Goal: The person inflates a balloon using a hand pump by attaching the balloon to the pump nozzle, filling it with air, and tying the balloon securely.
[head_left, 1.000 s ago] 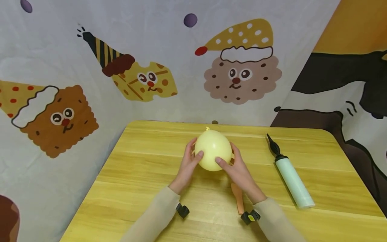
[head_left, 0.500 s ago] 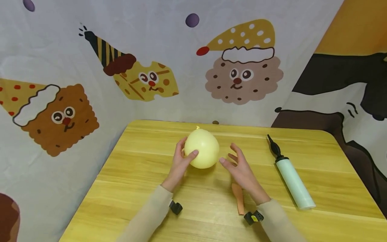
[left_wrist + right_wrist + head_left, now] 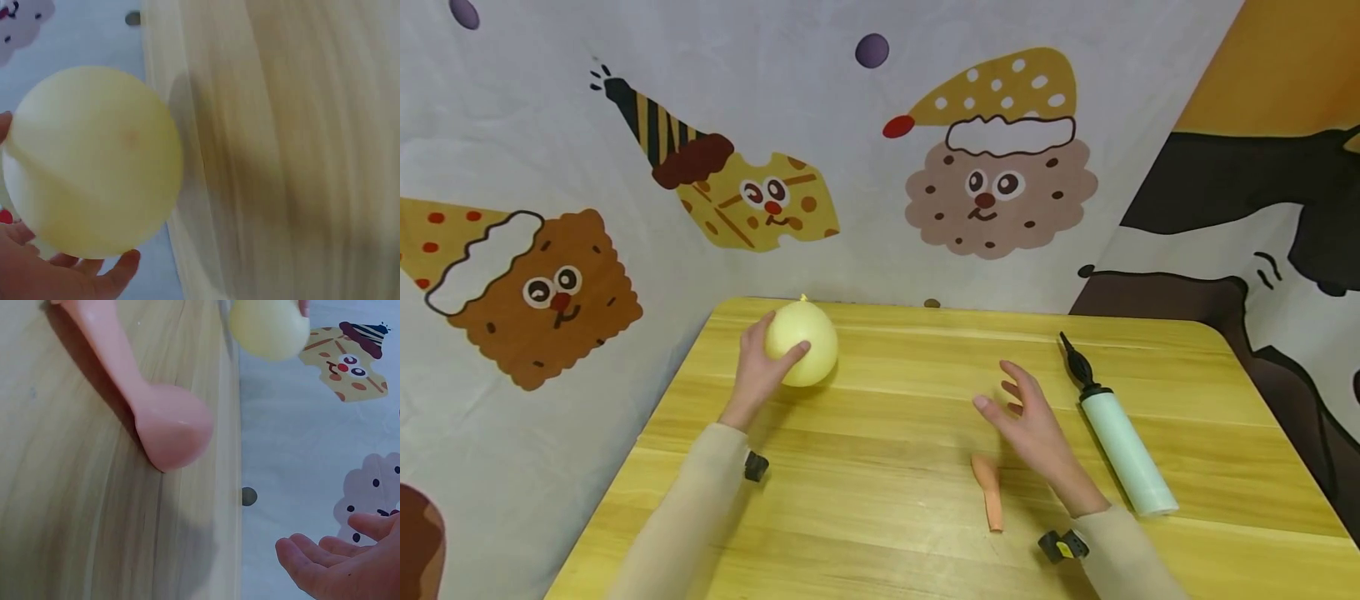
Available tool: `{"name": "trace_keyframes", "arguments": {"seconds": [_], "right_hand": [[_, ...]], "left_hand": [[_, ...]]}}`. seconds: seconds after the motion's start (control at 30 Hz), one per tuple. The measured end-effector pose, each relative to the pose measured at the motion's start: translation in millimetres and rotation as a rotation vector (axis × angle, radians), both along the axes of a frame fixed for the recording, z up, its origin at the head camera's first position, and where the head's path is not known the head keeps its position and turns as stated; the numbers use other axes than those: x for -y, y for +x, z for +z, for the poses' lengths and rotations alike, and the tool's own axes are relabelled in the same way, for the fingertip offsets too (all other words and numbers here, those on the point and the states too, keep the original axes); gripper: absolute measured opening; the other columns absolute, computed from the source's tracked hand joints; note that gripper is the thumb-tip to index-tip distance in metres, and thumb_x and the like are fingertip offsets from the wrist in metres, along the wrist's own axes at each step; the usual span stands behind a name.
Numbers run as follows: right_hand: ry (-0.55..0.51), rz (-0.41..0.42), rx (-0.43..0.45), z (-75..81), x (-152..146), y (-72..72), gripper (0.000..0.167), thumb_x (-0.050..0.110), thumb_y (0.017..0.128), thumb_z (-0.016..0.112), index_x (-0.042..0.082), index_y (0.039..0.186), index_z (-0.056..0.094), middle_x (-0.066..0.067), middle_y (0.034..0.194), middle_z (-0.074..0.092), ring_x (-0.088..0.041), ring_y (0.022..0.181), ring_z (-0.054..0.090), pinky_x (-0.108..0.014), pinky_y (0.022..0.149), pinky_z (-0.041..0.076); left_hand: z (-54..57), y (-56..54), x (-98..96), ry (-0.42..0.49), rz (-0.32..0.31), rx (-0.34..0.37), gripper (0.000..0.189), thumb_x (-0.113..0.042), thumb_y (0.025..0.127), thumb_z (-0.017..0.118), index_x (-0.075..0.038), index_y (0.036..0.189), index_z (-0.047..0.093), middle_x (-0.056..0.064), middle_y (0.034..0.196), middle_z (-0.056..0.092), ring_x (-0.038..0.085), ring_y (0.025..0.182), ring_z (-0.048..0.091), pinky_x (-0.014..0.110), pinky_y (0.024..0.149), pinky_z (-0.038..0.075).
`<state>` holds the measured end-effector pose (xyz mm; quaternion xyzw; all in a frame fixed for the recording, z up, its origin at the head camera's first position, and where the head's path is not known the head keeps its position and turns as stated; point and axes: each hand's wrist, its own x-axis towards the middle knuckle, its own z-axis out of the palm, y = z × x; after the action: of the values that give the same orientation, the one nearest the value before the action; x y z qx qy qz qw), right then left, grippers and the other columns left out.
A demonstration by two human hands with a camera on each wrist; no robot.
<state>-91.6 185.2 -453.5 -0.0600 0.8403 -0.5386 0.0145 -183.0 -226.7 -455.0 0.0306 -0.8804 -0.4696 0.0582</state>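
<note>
A round, inflated pale-yellow balloon (image 3: 808,337), its knot at the far side, is in my left hand (image 3: 760,362) at the back left of the table. The thumb lies over its near side and the fingers curve round its left. In the left wrist view the balloon (image 3: 94,162) fills much of the left half. My right hand (image 3: 1033,425) is over the table's right half, fingers loosely bent, holding nothing. Nearest to it lies a limp orange balloon (image 3: 988,492), uninflated. In the right wrist view this orange balloon (image 3: 172,428) lies flat on the wood.
A mint-green balloon hand pump (image 3: 1127,450) with a black nozzle lies at the right of the wooden table (image 3: 865,517). Behind the table's back edge hangs a white cloth (image 3: 865,208) printed with cartoon biscuits and cheese.
My right hand has let go of the yellow balloon and moved right. My left hand has carried the balloon to the left and back. The orange balloon and the pump stay put.
</note>
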Motion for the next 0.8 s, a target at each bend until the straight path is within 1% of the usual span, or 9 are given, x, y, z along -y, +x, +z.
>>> {"name": "trace_keyframes", "arguments": {"seconds": [0.17,0.27,0.37,0.43,0.5,0.53,0.63,0.73,0.8], "right_hand": [[0.013,-0.003,-0.009,-3.7,-2,1.4,0.080,0.034,0.102,0.069,0.007,0.162,0.024,-0.023,0.165,0.021,-0.050,0.146,0.032,-0.067,0.112,0.035],[0.016,-0.005,-0.011,-4.6,-3,2.6,0.081,0.034,0.101,0.069,0.006,0.162,0.024,-0.024,0.165,0.021,-0.050,0.146,0.032,-0.067,0.111,0.035],[0.022,-0.010,-0.015,-4.7,-5,2.8,0.080,0.034,0.101,0.069,0.005,0.162,0.024,-0.024,0.165,0.022,-0.051,0.145,0.032,-0.067,0.111,0.036],[0.027,-0.014,-0.020,-4.1,-7,2.3,0.080,0.033,0.102,0.069,0.005,0.161,0.025,-0.025,0.164,0.023,-0.051,0.145,0.033,-0.067,0.111,0.036],[0.036,-0.019,-0.028,-3.2,-10,1.9,0.078,0.033,0.102,0.067,0.004,0.161,0.025,-0.025,0.164,0.023,-0.051,0.145,0.034,-0.067,0.110,0.037],[0.041,-0.020,-0.032,-2.4,-12,1.9,0.076,0.033,0.103,0.066,0.004,0.161,0.026,-0.025,0.165,0.023,-0.051,0.145,0.034,-0.067,0.110,0.037],[0.054,-0.016,-0.054,0.9,-19,3.0,0.070,0.031,0.106,0.062,0.002,0.160,0.029,-0.026,0.164,0.023,-0.052,0.144,0.035,-0.067,0.109,0.038],[0.080,-0.011,-0.079,4.8,-28,5.1,0.062,0.029,0.108,0.058,0.000,0.158,0.033,-0.027,0.163,0.026,-0.053,0.142,0.037,-0.067,0.107,0.039],[0.105,-0.013,-0.093,7.5,-33,6.9,0.059,0.029,0.109,0.056,-0.001,0.155,0.037,-0.027,0.162,0.029,-0.052,0.140,0.040,-0.067,0.106,0.040]], "left_hand": [[0.8,-8.6,17.8,-0.029,0.007,0.058,0.098,-0.050,0.096,0.070,-0.001,0.162,0.018,0.028,0.161,0.028,0.046,0.142,0.038,0.062,0.112,0.038],[2.5,-9.8,22.1,-0.014,0.001,0.090,0.098,-0.056,0.097,0.066,0.000,0.162,0.018,0.028,0.160,0.030,0.046,0.140,0.041,0.061,0.110,0.040],[3.4,-10.0,25.1,-0.006,-0.008,0.100,0.102,-0.060,0.096,0.064,-0.003,0.164,0.013,0.027,0.165,0.022,0.047,0.147,0.032,0.063,0.115,0.034],[2.4,-10.5,26.6,0.000,-0.002,0.078,0.103,-0.061,0.096,0.063,-0.005,0.165,0.010,0.025,0.168,0.016,0.046,0.152,0.023,0.063,0.119,0.027],[1.5,-9.6,26.1,0.001,0.019,0.026,0.100,-0.058,0.097,0.064,-0.006,0.165,0.012,0.022,0.169,0.012,0.044,0.154,0.016,0.063,0.121,0.021],[1.7,-8.2,24.2,0.005,0.035,-0.011,0.096,-0.055,0.098,0.065,-0.006,0.164,0.016,0.021,0.170,0.012,0.043,0.155,0.016,0.062,0.121,0.021],[2.0,-1.4,12.0,-0.010,0.069,-0.191,0.076,-0.038,0.099,0.069,-0.001,0.156,0.035,0.020,0.166,0.022,0.041,0.152,0.023,0.060,0.121,0.024],[1.3,9.8,-11.2,-0.055,0.022,-0.382,0.053,-0.019,0.097,0.070,0.004,0.141,0.051,0.021,0.156,0.036,0.041,0.146,0.033,0.060,0.118,0.029],[-0.6,19.0,-32.0,-0.110,-0.057,-0.480,0.041,-0.012,0.096,0.070,0.006,0.131,0.059,0.023,0.148,0.046,0.041,0.139,0.043,0.059,0.114,0.034]]}}
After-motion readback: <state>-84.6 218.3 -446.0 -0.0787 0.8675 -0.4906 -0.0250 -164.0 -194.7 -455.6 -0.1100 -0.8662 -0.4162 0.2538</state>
